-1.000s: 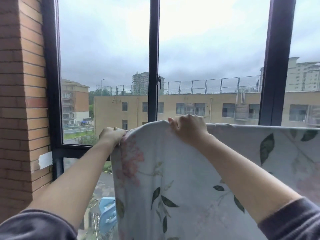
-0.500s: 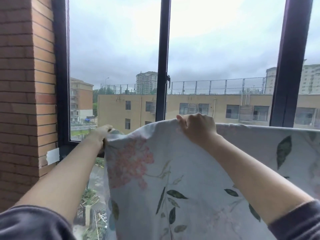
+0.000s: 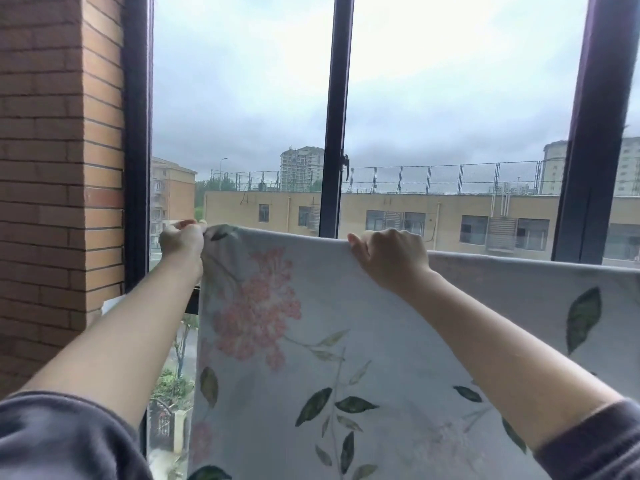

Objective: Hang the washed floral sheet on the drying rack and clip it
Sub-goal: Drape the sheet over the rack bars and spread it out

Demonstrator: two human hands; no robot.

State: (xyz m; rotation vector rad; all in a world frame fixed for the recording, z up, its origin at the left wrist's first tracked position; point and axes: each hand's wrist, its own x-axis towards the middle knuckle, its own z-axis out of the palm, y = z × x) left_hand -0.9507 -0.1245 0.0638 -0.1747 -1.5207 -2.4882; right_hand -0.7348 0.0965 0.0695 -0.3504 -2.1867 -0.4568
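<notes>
The floral sheet (image 3: 311, 341), pale with pink blossoms and green leaves, hangs in front of me, its top edge running level from left to right. My left hand (image 3: 181, 239) pinches the sheet's upper left corner. My right hand (image 3: 389, 256) grips the top edge further right, fingers curled over it. The sheet covers whatever rail it lies over, so the drying rack is hidden. No clip shows.
A brick pillar (image 3: 59, 168) stands close on the left. Dark window frames (image 3: 334, 116) rise behind the sheet, with glass and buildings beyond. My dark sleeves fill both lower corners.
My left hand has pulled the sheet's corner further left, stretching the top edge flatter. The blue object seen below the sheet's left edge one second ago is out of sight.
</notes>
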